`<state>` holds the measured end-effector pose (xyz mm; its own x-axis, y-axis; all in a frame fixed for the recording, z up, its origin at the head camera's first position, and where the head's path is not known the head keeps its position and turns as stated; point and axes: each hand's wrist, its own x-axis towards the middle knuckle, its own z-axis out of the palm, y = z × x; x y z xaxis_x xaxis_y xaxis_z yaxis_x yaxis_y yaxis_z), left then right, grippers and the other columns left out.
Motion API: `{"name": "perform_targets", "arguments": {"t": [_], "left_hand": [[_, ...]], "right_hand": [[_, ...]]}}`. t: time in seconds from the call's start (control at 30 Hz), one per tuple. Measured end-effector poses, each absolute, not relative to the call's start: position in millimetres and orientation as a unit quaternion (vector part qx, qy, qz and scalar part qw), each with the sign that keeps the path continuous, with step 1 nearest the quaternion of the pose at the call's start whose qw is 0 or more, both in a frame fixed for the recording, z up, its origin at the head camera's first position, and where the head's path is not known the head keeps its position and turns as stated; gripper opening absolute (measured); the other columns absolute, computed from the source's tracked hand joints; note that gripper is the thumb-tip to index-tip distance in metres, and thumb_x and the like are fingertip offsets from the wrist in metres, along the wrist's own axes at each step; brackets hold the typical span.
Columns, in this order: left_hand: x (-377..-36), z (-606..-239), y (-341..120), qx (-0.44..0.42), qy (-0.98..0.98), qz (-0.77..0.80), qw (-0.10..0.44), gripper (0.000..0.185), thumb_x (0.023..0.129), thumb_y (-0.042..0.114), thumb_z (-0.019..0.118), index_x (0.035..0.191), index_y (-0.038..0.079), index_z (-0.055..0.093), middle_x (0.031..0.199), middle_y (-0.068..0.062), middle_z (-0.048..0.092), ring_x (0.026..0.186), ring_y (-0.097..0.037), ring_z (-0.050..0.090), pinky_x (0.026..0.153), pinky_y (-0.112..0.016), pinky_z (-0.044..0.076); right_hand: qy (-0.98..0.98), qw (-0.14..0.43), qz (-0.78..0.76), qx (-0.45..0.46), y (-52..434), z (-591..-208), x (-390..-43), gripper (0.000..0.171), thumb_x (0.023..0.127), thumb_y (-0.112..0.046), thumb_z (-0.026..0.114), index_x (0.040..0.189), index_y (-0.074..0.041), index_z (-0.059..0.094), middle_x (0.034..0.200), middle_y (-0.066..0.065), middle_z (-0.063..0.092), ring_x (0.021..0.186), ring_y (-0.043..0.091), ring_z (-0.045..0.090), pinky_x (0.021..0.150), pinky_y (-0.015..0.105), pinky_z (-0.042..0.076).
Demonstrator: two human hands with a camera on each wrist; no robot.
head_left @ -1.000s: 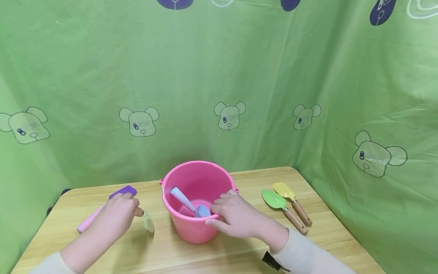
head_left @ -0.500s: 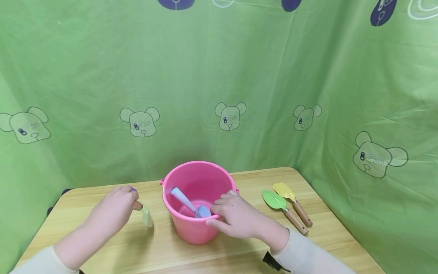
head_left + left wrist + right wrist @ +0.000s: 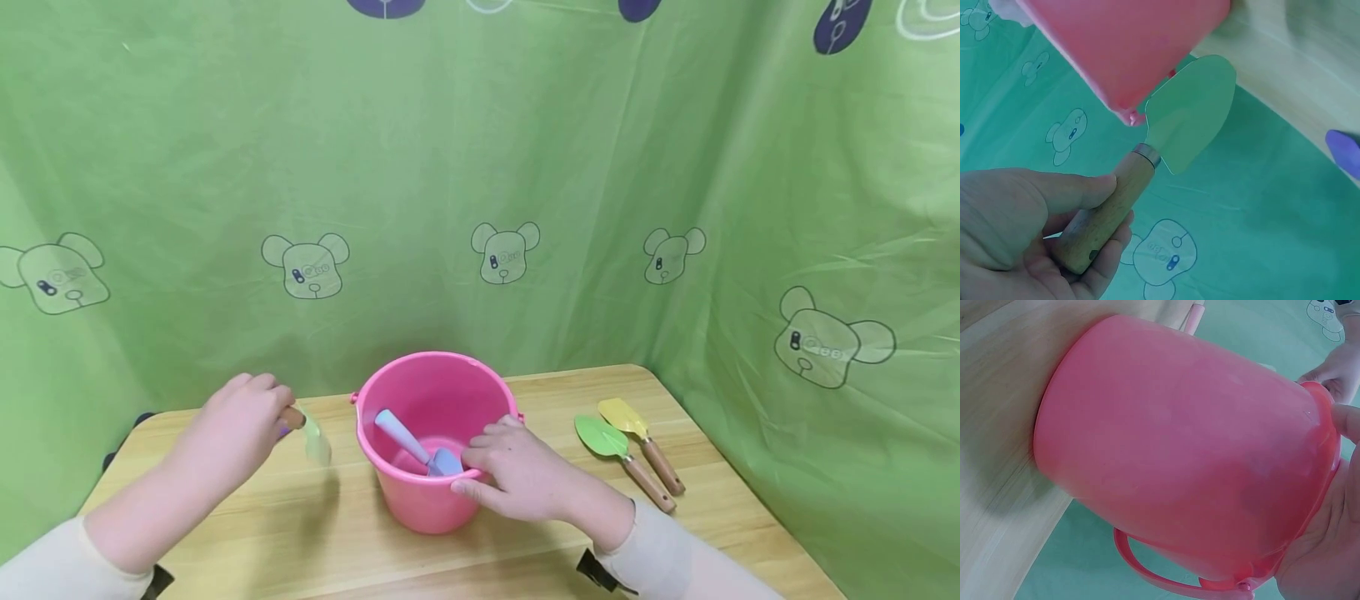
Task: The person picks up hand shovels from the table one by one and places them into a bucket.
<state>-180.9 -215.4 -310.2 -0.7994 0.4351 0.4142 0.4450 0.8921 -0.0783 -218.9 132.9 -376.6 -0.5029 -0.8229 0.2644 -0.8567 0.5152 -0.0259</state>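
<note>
While your right hand (image 3: 517, 475) clamps the pink bucket (image 3: 435, 433) rim, your left hand (image 3: 232, 433), fingers wrapped on the pale-green trowel (image 3: 1188, 112), should probably swing toward three o'clock.

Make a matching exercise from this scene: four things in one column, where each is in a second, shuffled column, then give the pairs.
Things:
1. pale green trowel
2. blue trowel
3. yellow trowel
4. pink bucket

Places:
A. lying on the table at the far right, beside a green trowel
B. gripped by its wooden handle in the left hand
C. held at the rim by the right hand
D. resting inside the bucket

Pairs: 1-B, 2-D, 3-A, 4-C
</note>
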Motion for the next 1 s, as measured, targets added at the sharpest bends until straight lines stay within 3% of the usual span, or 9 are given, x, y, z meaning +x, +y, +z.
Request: {"name": "perform_targets", "arguments": {"t": [0.1, 0.3, 0.73, 1.0], "left_hand": [[-180, -304, -216, -0.232, -0.948, -0.007, 0.218, 0.02, 0.071, 0.004, 0.087, 0.076, 0.012, 0.07, 0.073, 0.003, 0.06, 0.067, -0.019, 0.052, 0.067, -0.037, 0.044], [-179, -293, -216, -0.207, -0.954, -0.03, 0.214, 0.014, 0.077, -0.005, 0.078, 0.082, 0.006, 0.07, 0.077, -0.002, 0.063, 0.073, -0.024, 0.057, 0.071, -0.041, 0.047], [-171, -274, -215, -0.191, -0.949, -0.082, 0.235, 0.01, 0.088, -0.003, 0.067, 0.095, 0.003, 0.072, 0.091, -0.008, 0.068, 0.088, -0.032, 0.059, 0.082, -0.047, 0.047], [-168, -263, -214, -0.188, -0.945, -0.091, 0.254, 0.011, 0.086, -0.005, 0.07, 0.095, 0.002, 0.072, 0.093, -0.01, 0.069, 0.09, -0.035, 0.06, 0.085, -0.05, 0.046]], "right_hand": [[-0.863, 0.112, 0.077, 0.487, 133, -377, -219, 0.04, 0.102, -0.056, 0.042, 0.076, -0.027, 0.051, 0.069, -0.016, 0.038, 0.071, 0.007, 0.037, 0.079, 0.03, 0.033], [-0.863, 0.111, 0.074, 0.487, 133, -377, -219, 0.04, 0.102, -0.056, 0.042, 0.077, -0.027, 0.054, 0.069, -0.015, 0.041, 0.071, 0.007, 0.037, 0.079, 0.03, 0.034], [-0.864, 0.107, 0.075, 0.486, 133, -376, -219, 0.04, 0.102, -0.056, 0.042, 0.077, -0.027, 0.054, 0.07, -0.015, 0.039, 0.072, 0.008, 0.038, 0.079, 0.03, 0.034], [-0.864, 0.106, 0.075, 0.486, 132, -377, -220, 0.04, 0.102, -0.056, 0.042, 0.077, -0.027, 0.054, 0.069, -0.016, 0.039, 0.071, 0.007, 0.037, 0.079, 0.03, 0.034]]}}
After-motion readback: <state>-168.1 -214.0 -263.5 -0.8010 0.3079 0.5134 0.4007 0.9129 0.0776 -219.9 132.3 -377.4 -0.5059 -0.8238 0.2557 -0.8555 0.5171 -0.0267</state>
